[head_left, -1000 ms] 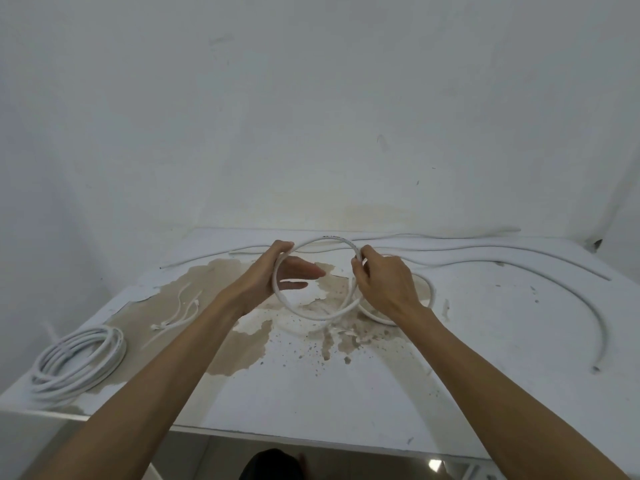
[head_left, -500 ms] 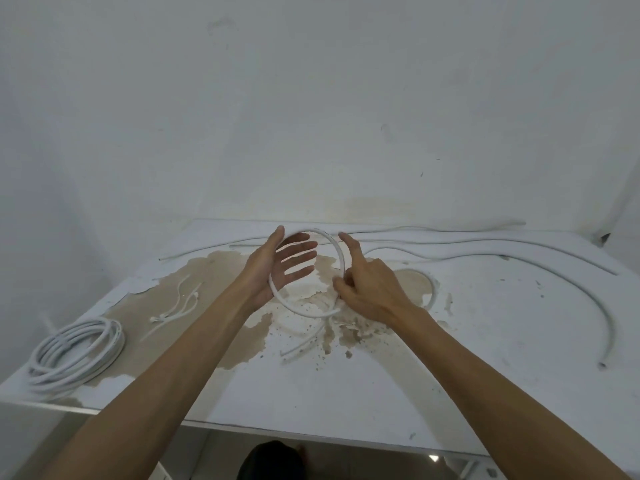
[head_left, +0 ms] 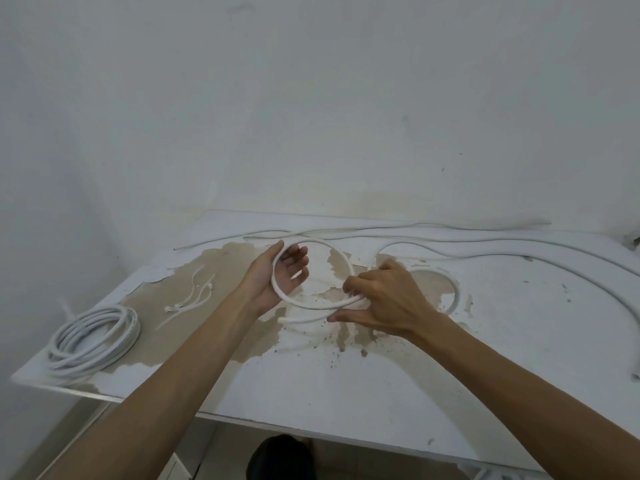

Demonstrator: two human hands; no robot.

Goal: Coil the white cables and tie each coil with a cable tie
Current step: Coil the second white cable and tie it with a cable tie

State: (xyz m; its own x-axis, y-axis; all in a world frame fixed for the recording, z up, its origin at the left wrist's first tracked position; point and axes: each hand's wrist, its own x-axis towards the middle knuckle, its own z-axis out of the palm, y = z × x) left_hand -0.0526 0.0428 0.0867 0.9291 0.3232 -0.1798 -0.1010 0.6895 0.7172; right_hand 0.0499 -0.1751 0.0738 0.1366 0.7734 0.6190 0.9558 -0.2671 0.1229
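A white cable (head_left: 313,271) forms a single loop held up over the middle of the frame, above a white counter (head_left: 346,393) whose surface is stained brown and peeling; the left hand (head_left: 277,271) sits at the loop's left side with its palm showing and fingers spread loosely, the cable running across the palm, so its grip is open rather than clenched; the right hand (head_left: 384,299) is at the loop's lower right, back of the hand toward the camera, its fingers curled and pinched on the cable where the loop crosses itself; from there the rest of the cable trails right, curls once behind the right hand, then sweeps along the back edge and down the right side of the frame; a short loose end lies on the counter just below the loop; at the lower left, well apart, a finished coil (head_left: 91,341) rests near the counter's corner; between that coil and the left forearm lie a few thin cable ties (head_left: 194,299), flat on the brown patch.
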